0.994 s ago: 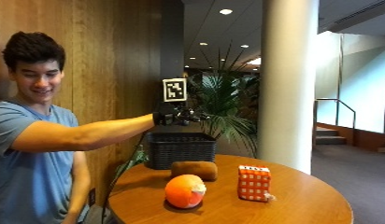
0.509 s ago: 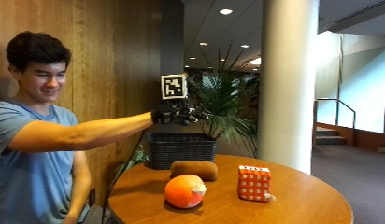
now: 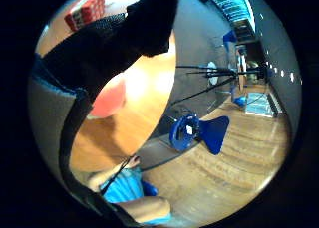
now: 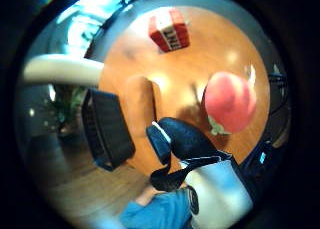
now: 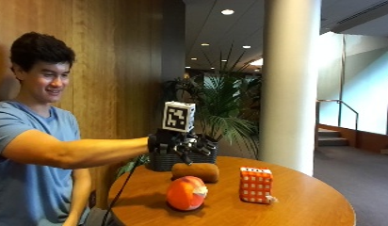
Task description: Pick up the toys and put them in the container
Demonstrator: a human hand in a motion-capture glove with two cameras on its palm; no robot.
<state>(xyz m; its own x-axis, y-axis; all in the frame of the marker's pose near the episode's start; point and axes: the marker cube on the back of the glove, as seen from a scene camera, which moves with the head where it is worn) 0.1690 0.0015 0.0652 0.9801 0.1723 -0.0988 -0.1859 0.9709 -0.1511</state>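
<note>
Ceiling lamps (image 5: 227, 12) give soft, warm light; daylight enters at the right of the outside frame. The desk (image 5: 307, 197) shows pale glare spots. Palm views bend strongly near their edges.

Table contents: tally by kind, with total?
Toys: 3: round orange toy, brown loaf-shaped toy, red-and-white block toy
Containers: 1: dark basket
Total: 4 things on the table
</note>
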